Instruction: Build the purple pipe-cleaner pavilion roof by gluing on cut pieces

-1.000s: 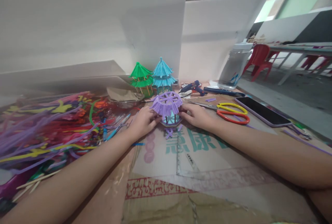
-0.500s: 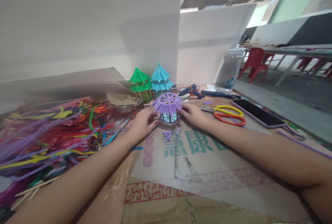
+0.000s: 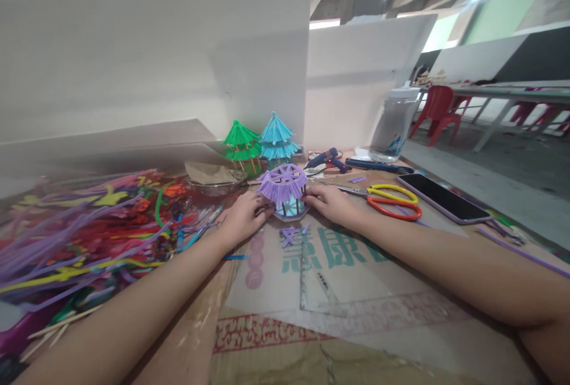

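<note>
A small purple pavilion model (image 3: 284, 186), with a fringed, open-topped roof and dark posts on a pale base, stands between my hands at the table's middle. My left hand (image 3: 249, 211) holds its left side, fingers curled in at the base. On the right side, my right hand (image 3: 327, 199) has its fingertips pinched at the model's edge. Short purple strips (image 3: 290, 236) lie just in front of it. Behind it stand a green model (image 3: 241, 142) and a blue model (image 3: 276, 138) with tiered pointed roofs.
Colourful pipe cleaners (image 3: 89, 224) pile up at the left. Scissors (image 3: 392, 201), a phone (image 3: 445, 196), a glue gun (image 3: 329, 161) and a bottle (image 3: 393, 123) are at the right. A clear set square (image 3: 318, 290) lies in front.
The purple model has turned and leans or sits slightly further left, showing more gap between its roof and base on the right. My hands have barely shifted.
</note>
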